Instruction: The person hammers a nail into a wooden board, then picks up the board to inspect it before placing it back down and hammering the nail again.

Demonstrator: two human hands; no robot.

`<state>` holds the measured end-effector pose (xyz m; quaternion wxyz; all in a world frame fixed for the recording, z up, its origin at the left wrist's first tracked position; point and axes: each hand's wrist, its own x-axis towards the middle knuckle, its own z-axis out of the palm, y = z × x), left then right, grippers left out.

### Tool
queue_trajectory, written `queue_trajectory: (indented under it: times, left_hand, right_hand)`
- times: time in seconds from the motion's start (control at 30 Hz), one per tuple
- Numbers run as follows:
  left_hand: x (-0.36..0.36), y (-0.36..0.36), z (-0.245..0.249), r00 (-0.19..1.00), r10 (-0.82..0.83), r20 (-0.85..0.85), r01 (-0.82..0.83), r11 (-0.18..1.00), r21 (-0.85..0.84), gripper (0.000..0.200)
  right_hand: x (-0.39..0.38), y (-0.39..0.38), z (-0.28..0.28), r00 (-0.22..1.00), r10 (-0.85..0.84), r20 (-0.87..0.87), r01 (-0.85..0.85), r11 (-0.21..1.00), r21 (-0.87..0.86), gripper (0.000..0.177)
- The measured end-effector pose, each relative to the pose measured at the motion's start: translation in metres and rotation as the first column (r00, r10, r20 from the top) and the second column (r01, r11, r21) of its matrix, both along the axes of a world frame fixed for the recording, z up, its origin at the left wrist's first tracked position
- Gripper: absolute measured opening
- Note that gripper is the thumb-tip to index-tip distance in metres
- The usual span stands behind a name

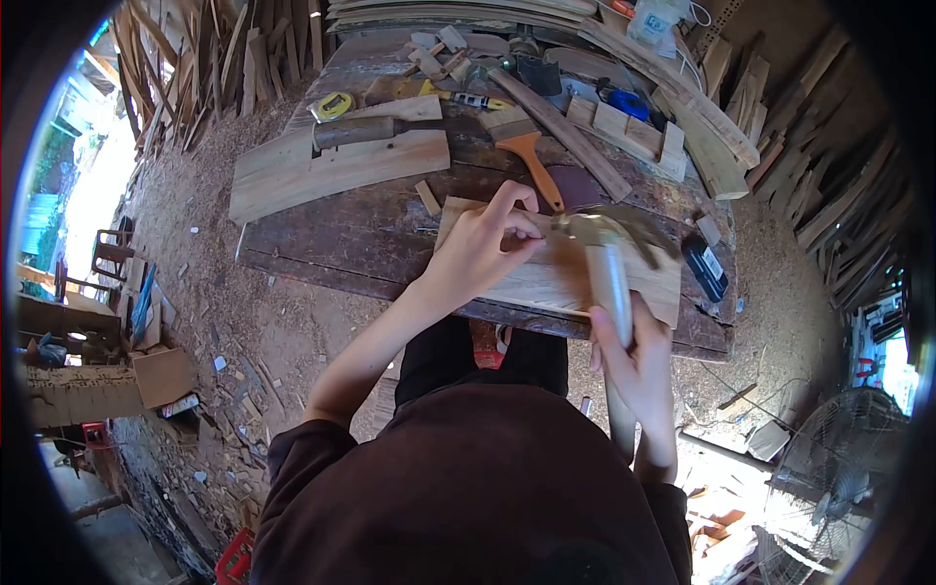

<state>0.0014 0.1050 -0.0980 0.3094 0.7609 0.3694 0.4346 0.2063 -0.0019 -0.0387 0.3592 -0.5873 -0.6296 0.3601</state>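
Note:
My left hand (pixel 480 246) rests on a light wooden board (pixel 556 278) that lies at the near edge of the workbench (pixel 341 234). Its thumb and fingers are pinched together over the board, likely on a small nail, too small to see clearly. My right hand (pixel 634 356) grips the handle of a claw hammer (pixel 609 263). The hammer's metal head hangs over the board just right of my left fingers.
Further back on the bench lie a paintbrush with an orange handle (pixel 522 146), a curved plank (pixel 336 171), a yellow tape measure (pixel 331 105), wood strips and offcuts. Scrap wood is piled around. A fan (pixel 829 478) stands at lower right on the dirt floor.

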Motion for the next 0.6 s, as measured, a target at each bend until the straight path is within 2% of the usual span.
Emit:
queue_trajectory:
  times: [0.03,0.07,0.2,0.27,0.3,0.37,0.43,0.5,0.6]
  left_hand:
    - [0.001,0.0,0.001,1.0,-0.008,-0.001,0.008,1.0,0.004,0.04]
    - [0.0,-0.001,0.001,1.0,-0.006,0.018,0.006,1.0,0.007,0.036]
    - [0.001,0.003,-0.003,0.998,-0.042,0.043,0.039,0.996,0.077,0.019]
    - [0.0,0.004,-0.002,0.998,-0.017,0.063,0.016,1.0,0.02,0.015]
    - [0.0,0.004,-0.001,0.997,0.009,0.081,-0.006,0.999,-0.038,0.01]
    - [0.001,0.004,0.003,0.996,0.014,0.086,-0.006,0.995,-0.096,0.01]
    - [0.001,0.004,0.003,0.996,0.029,0.09,-0.014,0.988,-0.156,0.01]
    - [-0.001,0.007,0.0,1.0,-0.003,0.03,0.004,0.999,-0.034,0.009]
    - [-0.002,0.005,0.003,1.0,0.004,0.031,-0.002,0.998,-0.061,0.009]
  right_hand:
    - [0.0,0.003,0.0,0.998,0.022,0.064,-0.018,0.998,-0.052,0.018]
    - [0.005,0.007,-0.004,0.998,0.052,0.038,-0.048,0.994,-0.094,0.019]
    - [0.015,0.005,-0.002,0.999,0.035,0.027,-0.032,0.994,-0.104,0.023]
    - [0.018,0.008,-0.003,0.984,-0.02,-0.179,0.007,0.997,-0.073,0.021]
    - [0.019,0.011,-0.006,0.983,-0.025,-0.181,0.012,0.997,-0.071,0.021]
    - [0.022,0.019,-0.017,0.908,-0.062,-0.414,0.025,0.995,-0.093,0.02]
    - [0.026,0.028,-0.032,0.898,-0.029,-0.44,0.004,0.998,-0.058,0.022]
    - [0.027,0.033,-0.04,0.88,-0.051,-0.473,0.031,0.998,-0.05,0.029]
    - [0.028,0.034,-0.042,0.85,-0.075,-0.521,0.052,0.997,-0.059,0.034]
